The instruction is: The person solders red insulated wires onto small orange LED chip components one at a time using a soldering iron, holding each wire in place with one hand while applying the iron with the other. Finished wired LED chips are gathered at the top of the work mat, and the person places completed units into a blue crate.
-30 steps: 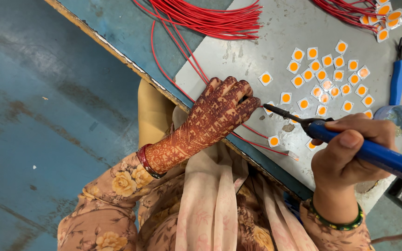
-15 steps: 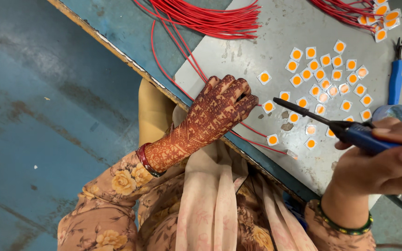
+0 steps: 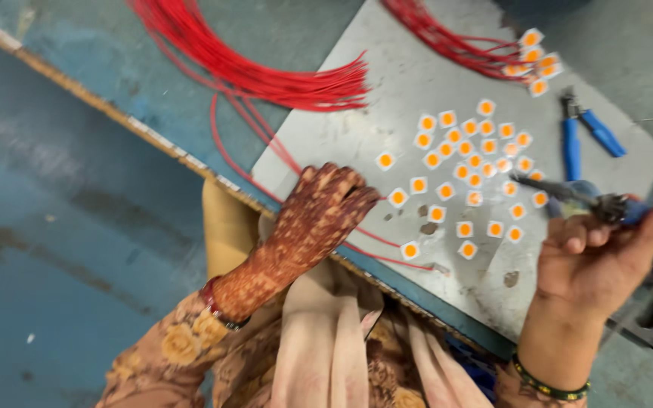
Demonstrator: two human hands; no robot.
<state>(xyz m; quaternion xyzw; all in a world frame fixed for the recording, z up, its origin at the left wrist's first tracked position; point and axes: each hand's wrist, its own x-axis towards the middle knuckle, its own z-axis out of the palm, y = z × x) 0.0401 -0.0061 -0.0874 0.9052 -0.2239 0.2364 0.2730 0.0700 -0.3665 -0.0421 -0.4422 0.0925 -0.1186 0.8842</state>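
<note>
A blue-handled soldering iron (image 3: 606,205) is being gripped by the right hand (image 3: 598,253); a red wire (image 3: 387,253) is being pressed onto the counter (image 3: 387,98) by the curled left hand (image 3: 319,215).

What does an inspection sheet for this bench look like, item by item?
Surface: grey metal plate on a blue bench.
Job's things: soldering iron; square LED chips scattered, one lies by a red wire.
Clutter: blue-handled pliers; small dark bits.
Hands: left hand rests at the plate edge; right hand grips the iron.
Cables: red wire bundle.
Surroundings: blue floor.
</note>
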